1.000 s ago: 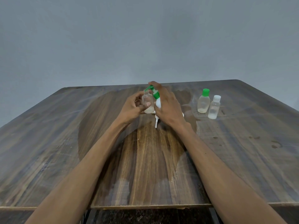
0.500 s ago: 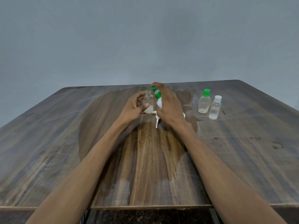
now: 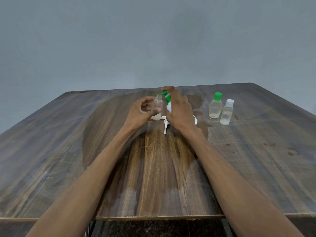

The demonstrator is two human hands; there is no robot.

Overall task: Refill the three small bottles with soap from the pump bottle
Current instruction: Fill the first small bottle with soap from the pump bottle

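Observation:
My left hand [image 3: 140, 113] grips a small clear uncapped bottle [image 3: 158, 106] with white soap at its bottom. The green nozzle of the white pump bottle [image 3: 168, 104] sits over that bottle's mouth. My right hand [image 3: 180, 111] wraps the pump bottle, with the index finger on top of the green pump head; most of its body is hidden behind the hand. Two more small bottles stand to the right: one with a green cap [image 3: 215, 106] and one with a white cap [image 3: 227, 112].
A small white cap with a tube [image 3: 165, 124] lies on the wooden table [image 3: 153, 168] just in front of my hands. A grey wall rises behind the table. The near table edge runs below my forearms.
The hands stay in place. The pump head and my right index finger have shifted slightly; the view has barely moved.

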